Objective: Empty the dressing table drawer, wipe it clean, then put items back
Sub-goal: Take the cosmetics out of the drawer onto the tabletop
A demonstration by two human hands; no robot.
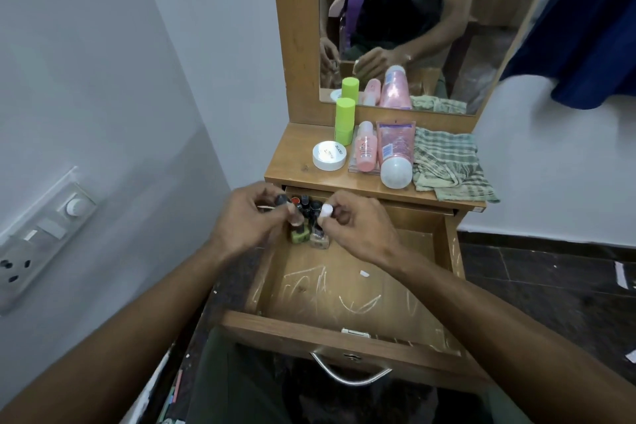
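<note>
- Both hands work at the far left corner of the open drawer (344,289), among a cluster of small bottles (308,208)
- The left hand (246,217) pinches the dark cap of a greenish bottle (300,234); whether it also holds a thin stick poking out by its fingers, I cannot tell
- The right hand (358,222) pinches the white cap of a clear bottle (320,237), just beside the green one
- Risk: with 2 bottles gripped by the caps alone, a loose cap could come off and spill polish on the wood; the hands crowd together, so a knuckle could knock over the bottles behind
- The rest of the drawer, nearer the body than the hands, is bare but for white scribbles and a small white scrap (364,273), so emptying looks nearly done
- Beyond the hands, the counter (296,169) carries a white tin (329,155), a green stick (345,120), pink tubes (395,155) and a checked cloth (447,165), likely for the wipe
</note>
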